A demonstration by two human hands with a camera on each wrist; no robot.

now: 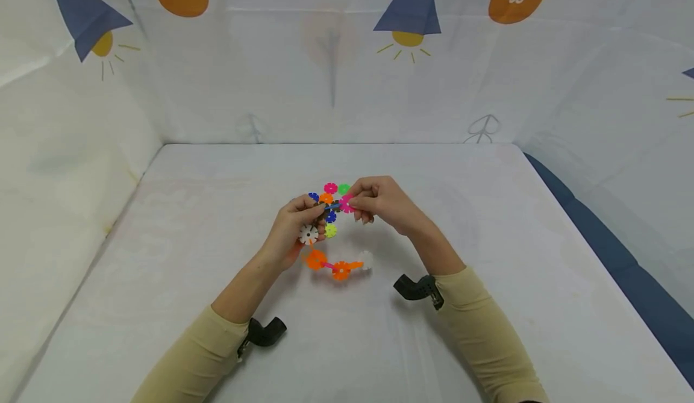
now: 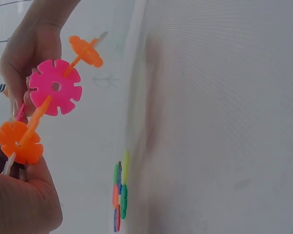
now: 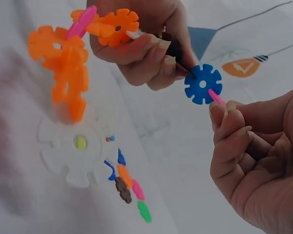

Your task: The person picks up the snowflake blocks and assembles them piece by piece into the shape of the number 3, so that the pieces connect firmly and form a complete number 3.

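My left hand holds a chain of slotted plastic discs, pinching it near a blue disc at its upper end. A white disc shows against the palm. From there the chain hangs through orange discs and a pink disc to a clear disc. My right hand pinches another pink disc between thumb and fingertips. In the right wrist view this disc stands edge-on, its edge at the blue disc's slotted rim. Dark discs by the left fingers are partly hidden.
Several loose discs lie on the white table beyond and beneath the hands, among them a pink one, a green one and a yellow one. A printed white curtain closes off the back and sides.
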